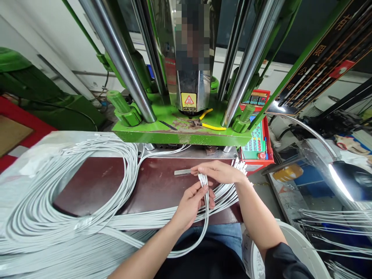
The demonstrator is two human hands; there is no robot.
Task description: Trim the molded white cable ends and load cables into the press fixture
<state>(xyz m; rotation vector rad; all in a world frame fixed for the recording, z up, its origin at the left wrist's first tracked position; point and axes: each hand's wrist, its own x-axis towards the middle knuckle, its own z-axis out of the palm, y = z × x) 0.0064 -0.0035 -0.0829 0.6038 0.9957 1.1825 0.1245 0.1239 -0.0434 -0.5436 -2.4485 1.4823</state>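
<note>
My left hand (195, 199) is closed around a small bunch of white cables (205, 205), just below their ends. The white cable tips (202, 178) stand upright above its thumb. Level with those tips, my right hand (217, 171) has its fingers stretched out to the left and the palm close to the tips; whether it touches them is hard to tell. A flat metal strip (182, 172) shows by the right fingertips, and I cannot tell if they touch it. More white cables (151, 217) run across the brown tabletop (162, 190) under both hands.
A large coil of white cables (37, 182) lies at the left. Behind the tabletop stands a green press (180, 137) with steel columns; yellow-handled pliers (213, 126) rest on it. A red control panel (255, 143) and a lamp (348, 178) are at the right.
</note>
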